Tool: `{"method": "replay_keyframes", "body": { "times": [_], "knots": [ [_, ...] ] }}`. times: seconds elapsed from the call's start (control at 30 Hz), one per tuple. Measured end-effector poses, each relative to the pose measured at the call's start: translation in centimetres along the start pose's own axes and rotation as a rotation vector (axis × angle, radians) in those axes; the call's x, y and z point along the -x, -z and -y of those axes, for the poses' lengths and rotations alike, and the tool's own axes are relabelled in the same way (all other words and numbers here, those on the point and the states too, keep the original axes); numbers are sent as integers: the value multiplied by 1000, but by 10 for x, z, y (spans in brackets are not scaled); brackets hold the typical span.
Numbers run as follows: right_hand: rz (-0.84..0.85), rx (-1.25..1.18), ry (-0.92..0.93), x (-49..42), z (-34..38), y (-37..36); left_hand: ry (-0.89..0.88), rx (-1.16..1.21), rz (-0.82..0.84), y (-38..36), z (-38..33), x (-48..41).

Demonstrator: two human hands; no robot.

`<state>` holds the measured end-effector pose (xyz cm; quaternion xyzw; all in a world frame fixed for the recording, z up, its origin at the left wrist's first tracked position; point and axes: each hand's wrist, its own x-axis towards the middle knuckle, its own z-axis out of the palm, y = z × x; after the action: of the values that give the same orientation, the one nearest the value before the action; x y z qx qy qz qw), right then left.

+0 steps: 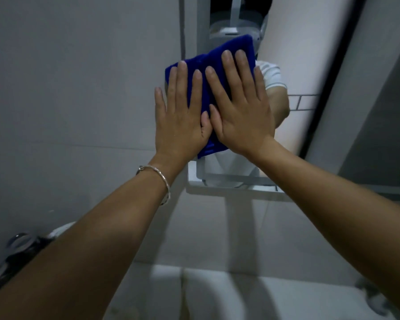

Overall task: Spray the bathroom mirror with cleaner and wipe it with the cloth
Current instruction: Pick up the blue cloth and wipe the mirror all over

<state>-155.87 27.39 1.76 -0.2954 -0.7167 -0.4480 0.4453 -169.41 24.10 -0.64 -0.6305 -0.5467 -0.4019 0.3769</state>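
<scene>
both hands are flat against the blue cloth (208,93), which lies pressed on the mirror (284,65) near its left edge. the left hand (180,116) has its fingers straight and a little spread; the little finger and part of the palm reach past the cloth edge, over the grey wall (79,77) beside the mirror. the right hand (240,107) is also open and flat, fingers straight and close together, lying on the middle of the cloth. the two thumbs touch each other at the cloth's lower part. the cloth looks folded, and its lower corner shows under the palms.

on the left wrist there is a thin silver bracelet (158,179). in the mirror a reflected arm with a white sleeve shows just right of the cloth. below the mirror a narrow white shelf (229,192) runs along, and under it, at the bottom, the white sink (240,296) is seen. at the lower left some round glass things (19,241) stand, too blurred to tell what they are.
</scene>
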Motion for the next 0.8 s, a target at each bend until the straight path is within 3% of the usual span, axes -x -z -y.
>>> {"method": "replay_keyframes", "body": {
  "times": [0.5,0.8],
  "knots": [
    [76,50,205,55,25,-9,177,96,227,-13,-9,79],
    [323,-6,240,86,31,0,96,72,471,-9,-6,108]
  ]
}}
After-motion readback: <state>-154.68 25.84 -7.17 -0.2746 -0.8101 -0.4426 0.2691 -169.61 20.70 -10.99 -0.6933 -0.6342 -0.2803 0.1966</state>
